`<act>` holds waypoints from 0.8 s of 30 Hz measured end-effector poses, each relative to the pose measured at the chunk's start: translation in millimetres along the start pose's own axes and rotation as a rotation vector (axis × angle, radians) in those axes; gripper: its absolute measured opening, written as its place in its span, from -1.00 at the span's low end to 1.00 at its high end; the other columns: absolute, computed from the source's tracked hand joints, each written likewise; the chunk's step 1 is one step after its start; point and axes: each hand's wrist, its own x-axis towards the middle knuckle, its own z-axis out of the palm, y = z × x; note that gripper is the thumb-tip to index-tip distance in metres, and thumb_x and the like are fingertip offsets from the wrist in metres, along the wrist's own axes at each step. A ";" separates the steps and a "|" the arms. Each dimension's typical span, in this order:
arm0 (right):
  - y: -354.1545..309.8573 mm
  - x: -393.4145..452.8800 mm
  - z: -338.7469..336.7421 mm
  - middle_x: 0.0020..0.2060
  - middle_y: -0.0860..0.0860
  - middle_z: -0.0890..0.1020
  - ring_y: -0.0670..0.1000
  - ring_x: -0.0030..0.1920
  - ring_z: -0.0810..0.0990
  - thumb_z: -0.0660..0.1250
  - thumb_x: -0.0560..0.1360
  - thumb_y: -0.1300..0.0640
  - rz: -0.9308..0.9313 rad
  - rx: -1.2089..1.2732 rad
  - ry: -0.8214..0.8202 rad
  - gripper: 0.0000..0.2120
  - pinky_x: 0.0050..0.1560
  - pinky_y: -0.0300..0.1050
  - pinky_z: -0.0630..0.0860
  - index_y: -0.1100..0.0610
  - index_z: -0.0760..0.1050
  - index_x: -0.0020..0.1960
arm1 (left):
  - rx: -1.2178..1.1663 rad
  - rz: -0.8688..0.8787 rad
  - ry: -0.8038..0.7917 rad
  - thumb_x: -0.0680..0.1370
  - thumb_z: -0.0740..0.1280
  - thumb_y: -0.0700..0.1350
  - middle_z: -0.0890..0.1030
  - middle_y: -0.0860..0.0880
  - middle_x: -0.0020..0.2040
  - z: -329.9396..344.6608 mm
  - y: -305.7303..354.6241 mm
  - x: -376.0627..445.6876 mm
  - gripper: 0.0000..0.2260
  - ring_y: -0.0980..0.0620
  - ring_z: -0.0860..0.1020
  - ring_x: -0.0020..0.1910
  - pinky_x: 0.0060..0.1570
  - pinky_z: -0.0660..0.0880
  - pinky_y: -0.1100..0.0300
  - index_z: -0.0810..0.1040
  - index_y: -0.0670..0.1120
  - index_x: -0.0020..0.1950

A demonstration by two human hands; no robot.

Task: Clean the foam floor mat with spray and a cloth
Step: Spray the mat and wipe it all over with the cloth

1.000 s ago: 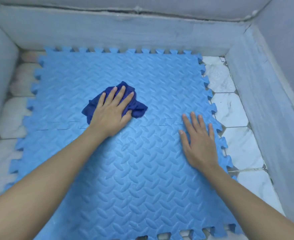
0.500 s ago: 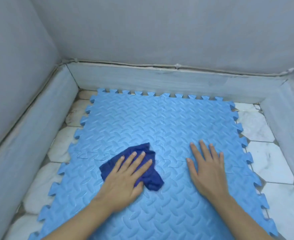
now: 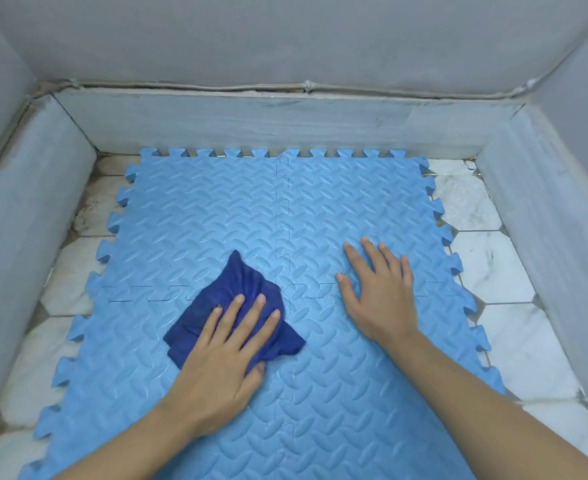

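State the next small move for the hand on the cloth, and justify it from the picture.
Probably slide the cloth away along the mat. The left hand presses flat on it near the middle seams, the right hand braces the mat, and the far tiles lie beyond the cloth.

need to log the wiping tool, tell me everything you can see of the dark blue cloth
The dark blue cloth is a soft, crumpled rag that looks like microfibre, bunched with folds, lying flat on the light blue foam mat near where the tiles' seams meet. The left hand presses on it with straight fingers, covering its near part.
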 end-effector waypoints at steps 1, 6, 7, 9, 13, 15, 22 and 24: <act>2.6 7.4 -4.4 0.38 -0.02 0.46 0.12 0.38 0.39 0.13 0.55 -0.19 -0.019 -0.001 0.021 -0.55 0.39 0.16 0.20 -0.10 0.41 0.40 | 0.013 0.053 0.001 0.51 0.12 0.06 0.08 0.01 0.57 4.0 14.1 -0.6 -0.40 -0.08 0.05 0.54 0.42 0.03 -0.10 0.08 0.07 0.55; 25.1 31.5 -8.3 0.32 0.02 0.46 0.14 0.40 0.36 0.10 0.60 -0.11 -0.127 -0.033 0.021 -0.62 0.49 0.26 0.00 -0.07 0.42 0.37 | 0.017 -0.164 0.058 0.51 0.02 0.11 0.17 0.00 0.54 2.0 -29.4 69.0 -0.44 -0.10 0.11 0.52 0.45 -0.04 -0.04 0.15 0.11 0.53; 27.9 31.0 -5.4 0.40 0.03 0.39 0.13 0.48 0.25 0.09 0.62 -0.12 -0.038 -0.015 0.026 -0.60 0.50 0.25 -0.10 -0.08 0.37 0.41 | 0.018 -0.254 0.074 0.51 -0.02 0.14 0.17 -0.02 0.55 -1.6 -49.5 86.8 -0.43 -0.12 0.10 0.52 0.45 -0.05 -0.05 0.15 0.10 0.53; 30.5 31.2 -2.0 0.50 0.05 0.28 0.13 0.54 0.12 0.08 0.63 -0.13 0.166 0.031 0.049 -0.57 0.50 0.29 -0.15 -0.07 0.31 0.46 | 0.010 -0.454 0.096 0.53 -0.06 0.16 0.10 -0.03 0.56 -10.5 -89.8 116.9 -0.43 -0.14 0.02 0.53 0.45 -0.08 -0.09 0.10 0.09 0.54; 32.1 33.1 -2.2 0.55 0.05 0.19 0.11 0.56 0.05 0.04 0.62 -0.15 0.251 0.029 0.051 -0.52 0.50 0.33 -0.16 -0.06 0.23 0.51 | -0.099 -0.748 0.078 0.60 -0.05 0.09 -0.03 -0.03 0.58 -29.2 -138.0 140.1 -0.49 -0.20 -0.10 0.53 0.46 -0.14 -0.14 0.00 0.07 0.56; 32.8 31.2 1.3 0.56 0.05 0.16 0.11 0.57 0.03 0.03 0.62 -0.17 0.269 0.014 0.049 -0.48 0.50 0.33 -0.17 -0.04 0.20 0.53 | -0.112 -0.681 0.077 0.61 -0.07 0.07 -0.06 -0.03 0.58 -25.4 -121.6 134.6 -0.50 -0.21 -0.13 0.53 0.47 -0.16 -0.13 -0.02 0.07 0.56; 33.1 32.8 1.7 0.56 0.06 0.16 0.11 0.57 0.03 0.03 0.61 -0.17 0.255 -0.010 0.050 -0.47 0.50 0.32 -0.15 -0.02 0.20 0.54 | -0.004 -0.104 0.037 0.56 -0.10 0.18 0.12 -0.02 0.56 -3.2 -11.3 156.1 -0.45 -0.18 -0.01 0.53 0.46 -0.10 -0.12 0.14 0.08 0.54; 32.6 33.5 1.8 0.56 0.06 0.15 0.10 0.57 0.01 0.03 0.61 -0.17 0.254 0.004 0.043 -0.47 0.50 0.31 -0.17 -0.03 0.19 0.54 | 0.005 -0.116 0.030 0.54 -0.14 0.21 0.10 0.00 0.56 -7.3 -23.2 186.7 -0.44 -0.15 -0.01 0.54 0.46 -0.12 -0.10 0.12 0.12 0.54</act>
